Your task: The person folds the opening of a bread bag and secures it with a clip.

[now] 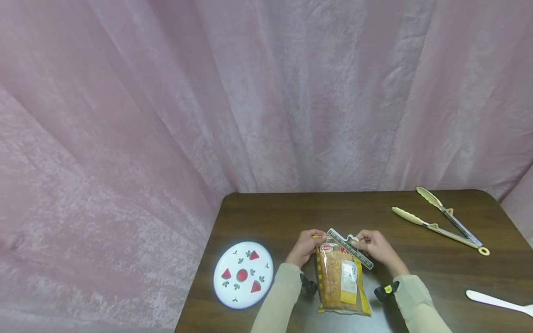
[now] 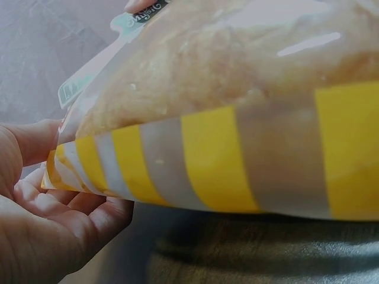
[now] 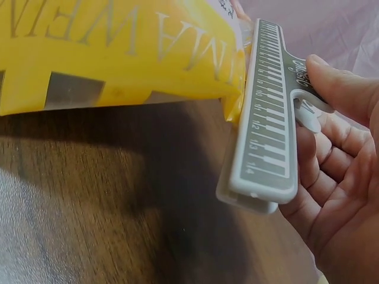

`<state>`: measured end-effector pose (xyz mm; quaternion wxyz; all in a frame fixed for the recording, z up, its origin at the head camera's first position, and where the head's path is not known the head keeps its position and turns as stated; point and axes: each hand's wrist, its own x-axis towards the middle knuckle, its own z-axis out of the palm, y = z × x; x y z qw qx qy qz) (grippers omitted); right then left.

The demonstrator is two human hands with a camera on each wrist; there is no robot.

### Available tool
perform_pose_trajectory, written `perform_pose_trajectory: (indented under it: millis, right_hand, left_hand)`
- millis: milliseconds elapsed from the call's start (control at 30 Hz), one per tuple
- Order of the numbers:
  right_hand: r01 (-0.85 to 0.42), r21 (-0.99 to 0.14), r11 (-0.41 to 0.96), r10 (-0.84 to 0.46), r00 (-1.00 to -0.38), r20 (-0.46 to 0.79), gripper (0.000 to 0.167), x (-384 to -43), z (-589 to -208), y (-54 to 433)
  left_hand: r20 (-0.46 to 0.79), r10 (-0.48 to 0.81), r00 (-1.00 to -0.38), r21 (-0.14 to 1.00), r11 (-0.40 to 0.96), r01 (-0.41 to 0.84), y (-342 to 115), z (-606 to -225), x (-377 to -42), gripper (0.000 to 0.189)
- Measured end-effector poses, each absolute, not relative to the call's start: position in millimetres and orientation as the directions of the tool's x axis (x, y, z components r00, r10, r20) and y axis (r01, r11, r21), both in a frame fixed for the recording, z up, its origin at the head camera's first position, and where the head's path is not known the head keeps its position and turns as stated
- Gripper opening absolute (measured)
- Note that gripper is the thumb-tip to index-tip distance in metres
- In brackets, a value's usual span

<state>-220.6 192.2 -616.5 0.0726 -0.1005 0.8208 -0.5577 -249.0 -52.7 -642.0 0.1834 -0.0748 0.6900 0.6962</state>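
A clear and yellow bag of bread lies on the table between the two hands. At its upper left corner my left hand pinches the film between thumb and fingers; the left wrist view shows the yellow-striped edge of the bag running into that grip. My right hand holds the handle of a long bag clip with a piano-key print. The clip slants across the bag's top. In the right wrist view, the clip's bar stands against the yellow bag end, thumb pressing its dark handle.
Left of the bag lies a white round plate with a watermelon print. Spread tongs with cream tips lie at the back right. A white utensil lies at the right front. Pink curtains hang behind the wooden table.
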Motion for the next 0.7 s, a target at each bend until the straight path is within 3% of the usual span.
perform_pose_trajectory:
  millis: [700]
  right_hand:
    - [-0.053,-0.927,0.371,-0.244,-0.969,-0.042,0.016,-221,-623,189]
  left_hand:
    - [-0.352,0.169,-0.921,0.934,0.0,-0.357,-53,-643,-248,0.013]
